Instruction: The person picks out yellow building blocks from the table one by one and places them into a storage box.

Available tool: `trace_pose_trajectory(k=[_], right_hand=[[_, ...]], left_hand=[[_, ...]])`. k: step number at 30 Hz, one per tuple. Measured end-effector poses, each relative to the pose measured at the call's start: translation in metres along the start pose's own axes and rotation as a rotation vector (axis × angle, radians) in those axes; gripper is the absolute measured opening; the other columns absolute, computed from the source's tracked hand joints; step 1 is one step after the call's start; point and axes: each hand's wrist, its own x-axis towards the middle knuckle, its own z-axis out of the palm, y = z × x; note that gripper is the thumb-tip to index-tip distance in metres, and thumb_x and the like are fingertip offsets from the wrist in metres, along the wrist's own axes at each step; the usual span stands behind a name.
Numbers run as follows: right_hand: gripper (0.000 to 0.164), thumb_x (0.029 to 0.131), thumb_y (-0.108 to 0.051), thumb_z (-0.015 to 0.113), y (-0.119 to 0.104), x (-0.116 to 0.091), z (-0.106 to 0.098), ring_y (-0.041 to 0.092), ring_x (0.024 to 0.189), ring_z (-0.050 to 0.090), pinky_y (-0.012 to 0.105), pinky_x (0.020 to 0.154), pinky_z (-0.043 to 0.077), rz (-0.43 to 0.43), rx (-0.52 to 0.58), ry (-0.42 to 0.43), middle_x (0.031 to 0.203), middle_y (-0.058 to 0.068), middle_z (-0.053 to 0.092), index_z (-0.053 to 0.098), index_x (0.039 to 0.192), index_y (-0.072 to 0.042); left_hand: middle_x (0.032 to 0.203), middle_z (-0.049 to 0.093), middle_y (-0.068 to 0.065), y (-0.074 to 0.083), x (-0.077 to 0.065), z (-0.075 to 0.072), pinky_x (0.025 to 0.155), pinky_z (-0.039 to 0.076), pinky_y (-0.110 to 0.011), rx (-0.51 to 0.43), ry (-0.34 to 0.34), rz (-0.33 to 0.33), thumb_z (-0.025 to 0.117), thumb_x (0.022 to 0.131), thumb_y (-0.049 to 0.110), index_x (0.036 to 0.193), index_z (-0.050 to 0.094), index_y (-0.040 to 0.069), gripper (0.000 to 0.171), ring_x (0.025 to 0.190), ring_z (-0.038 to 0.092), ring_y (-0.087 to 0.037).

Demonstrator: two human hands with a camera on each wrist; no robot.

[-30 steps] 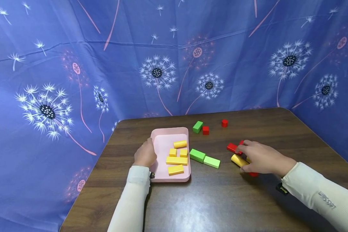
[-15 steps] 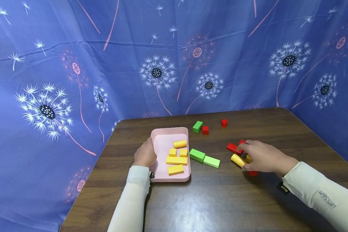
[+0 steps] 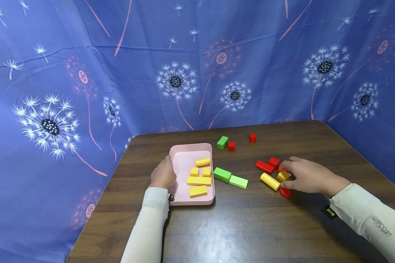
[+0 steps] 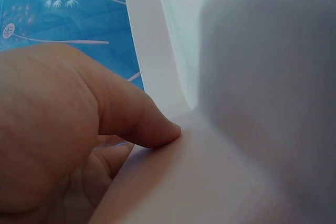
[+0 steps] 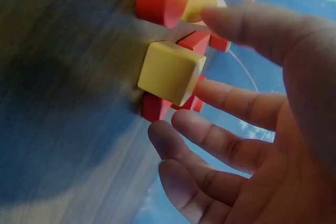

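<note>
At the left wall of a pink tray (image 3: 191, 202), my left hand (image 3: 163, 173) grips the side. The left wrist view has the thumb (image 4: 152, 124) on the tray's inner face and the other fingers outside. My right hand (image 3: 307, 177) hovers over a cluster of toy blocks, thumb and fingers spread round a yellow cube (image 5: 170, 72). Its index fingertip is at the cube's edge; whether they touch I cannot tell. The thumb is near a yellow cylinder (image 3: 270, 181) and a red cylinder (image 3: 285, 193). Red blocks (image 3: 264, 167) lie just beyond, one partly hidden by the fingers.
Several yellow blocks (image 3: 199, 181) lie inside the tray. Green (image 3: 222, 175) and light green (image 3: 238, 182) blocks sit right of it. Farther back are a green block (image 3: 222, 142), a red cube (image 3: 231, 146) and a small red cylinder (image 3: 252, 138). A blue curtain (image 3: 145, 98) hangs behind the table.
My right hand has shifted a little right, off the yellow cylinder, and more of the yellow cube shows between its fingers. The left hand keeps its grip on the tray. The head view has tilted slightly.
</note>
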Motion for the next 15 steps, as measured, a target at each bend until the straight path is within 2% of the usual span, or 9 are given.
trace_pose_trajectory(k=[6, 15], right_hand=[[0.047, 0.084, -0.042, 0.084, 0.0004, 0.0022, 0.0033, 0.014, 0.082, 0.058, 0.042, 0.073, 0.055, -0.006, 0.019, 0.025, 0.105, 0.001, 0.068, 0.070, 0.119, -0.014], [0.037, 0.087, -0.027, 0.080, -0.0004, 0.0030, 0.0069, 0.013, 0.074, 0.052, 0.032, 0.064, 0.046, -0.002, 0.040, 0.038, 0.086, -0.005, 0.062, 0.068, 0.118, -0.009]], left_hand=[[0.141, 0.060, -0.023, -0.0018, -0.0009, 0.0001, 0.098, 0.055, -0.058, -0.013, 0.005, -0.002, 0.070, 0.093, 0.008, 0.155, 0.037, -0.001, 0.070, 0.119, 0.067, -0.039], [0.142, 0.060, -0.023, -0.0010, -0.0008, 0.0004, 0.100, 0.055, -0.057, -0.012, 0.011, 0.009, 0.070, 0.093, 0.008, 0.154, 0.038, -0.001, 0.070, 0.121, 0.066, -0.039]])
